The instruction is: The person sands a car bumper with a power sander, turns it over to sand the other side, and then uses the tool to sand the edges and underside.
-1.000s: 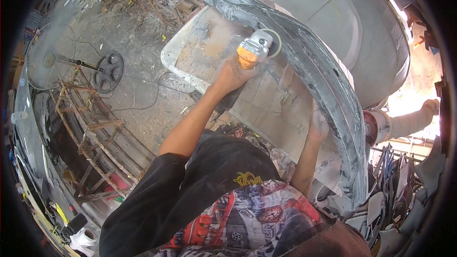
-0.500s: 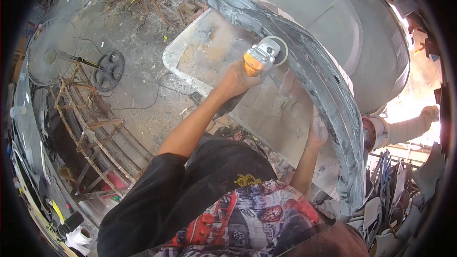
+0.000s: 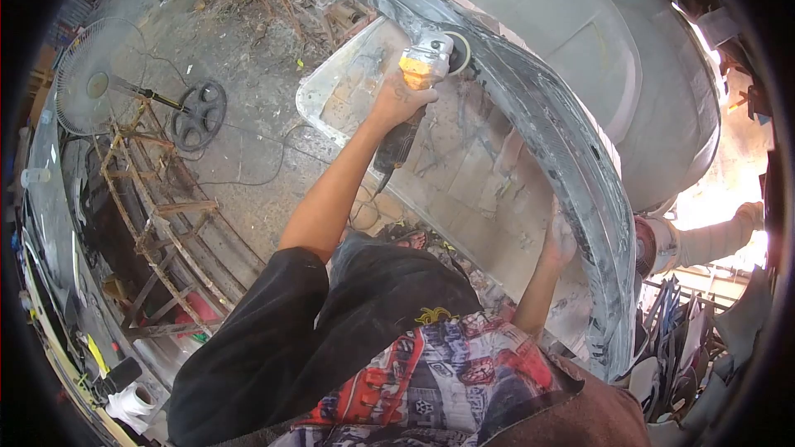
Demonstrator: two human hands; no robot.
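grinder (image 3: pixel 424 66) has moved since the earlier frame, up toward the far end of the curved grey panel (image 3: pixel 571 149) and back off its middle; view has shifted a little too. left hand (image 3: pixel 403 101) moved with it, wrapped around the grinder just behind the orange section, thumb on the side facing the panel. more of the black handle (image 3: pixel 397 145) shows now, sticking out below the fist toward the near edge of the counter (image 3: pixel 489 190). round disc (image 3: pixel 462 54) is at the panel's inner edge, not far from its far end; contact cannot be told for sure. right hand (image 3: pixel 561 238) stays in about the same spot, at the panel's inner edge toward the near end, fingers pointing up along it; cannot tell if it grips or only rests there. panel lies in a long arc over the counter's right side, dusty with pale streaks. counter has a white rim, rounded at its far left corner, grey-brown dust and smears on top. large grey panels (image 3: pixel 530 16) stand beyond the arc. fan (image 3: pixel 98 87) and rusty metal frame (image 3: pixel 186 209) sit on the floor (image 3: pixel 248 99) left of the counter, white roll (image 3: pixel 132 401) low at left, wrapped duct (image 3: pixel 716 232) past the counter's right side.
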